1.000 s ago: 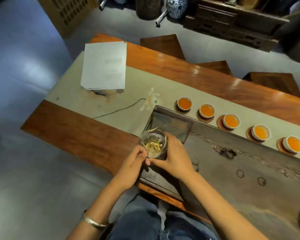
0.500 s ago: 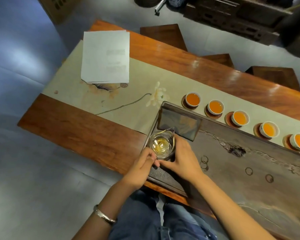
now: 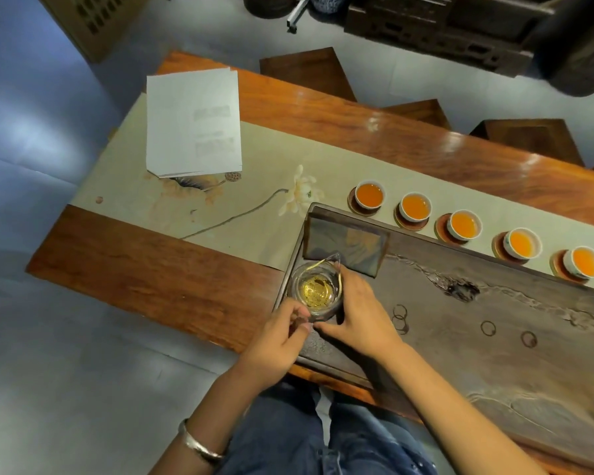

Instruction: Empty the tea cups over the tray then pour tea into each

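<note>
A glass pitcher (image 3: pixel 318 291) with a little golden tea stands on the left end of the dark wooden tea tray (image 3: pixel 494 323). My right hand (image 3: pixel 360 313) wraps around the pitcher's right side. My left hand (image 3: pixel 278 341) touches its near left base with the fingertips. Along the tray's far edge several white tea cups sit on brown coasters, each full of orange tea; the leftmost cup (image 3: pixel 368 194) is nearest the flower print, the rightmost cup (image 3: pixel 584 262) at the right edge.
A dark folded cloth (image 3: pixel 345 246) lies on the tray just behind the pitcher. A stack of paper (image 3: pixel 192 123) rests on the beige table runner (image 3: pixel 254 200). Wooden stools (image 3: pixel 306 72) stand beyond the table. Wet rings mark the tray.
The pitcher has come down onto the tray's left end and both hands stay on it. The camera view has shifted slightly.
</note>
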Available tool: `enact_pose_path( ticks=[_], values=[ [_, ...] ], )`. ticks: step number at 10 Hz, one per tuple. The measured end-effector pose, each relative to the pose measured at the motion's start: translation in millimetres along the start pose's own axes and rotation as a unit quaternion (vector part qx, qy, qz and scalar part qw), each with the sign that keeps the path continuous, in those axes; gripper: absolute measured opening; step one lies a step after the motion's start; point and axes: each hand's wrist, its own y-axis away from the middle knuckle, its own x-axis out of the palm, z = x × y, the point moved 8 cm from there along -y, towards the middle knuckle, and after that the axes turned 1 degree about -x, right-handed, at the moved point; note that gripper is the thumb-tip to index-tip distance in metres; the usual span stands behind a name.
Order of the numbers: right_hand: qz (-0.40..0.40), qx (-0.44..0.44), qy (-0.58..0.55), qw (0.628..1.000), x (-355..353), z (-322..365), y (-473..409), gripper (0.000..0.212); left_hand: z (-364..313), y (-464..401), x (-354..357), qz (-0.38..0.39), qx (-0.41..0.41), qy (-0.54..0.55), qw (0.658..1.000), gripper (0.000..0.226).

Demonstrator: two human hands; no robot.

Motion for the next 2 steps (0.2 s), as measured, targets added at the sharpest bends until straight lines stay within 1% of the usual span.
enact_pose_path(
  ticks=[1,2],
  values=[
    [0.004,0.019,0.014,1.0,-4,-2,6,0.107,10,7,-5,-0.021,-0.041,0.004,0.999,0.03],
    [-0.001,0.03,0.015,0.999,-4,-9,12,0.102,23,11,-12,-0.043,-0.075,-0.014,0.996,0.04]
  ],
)
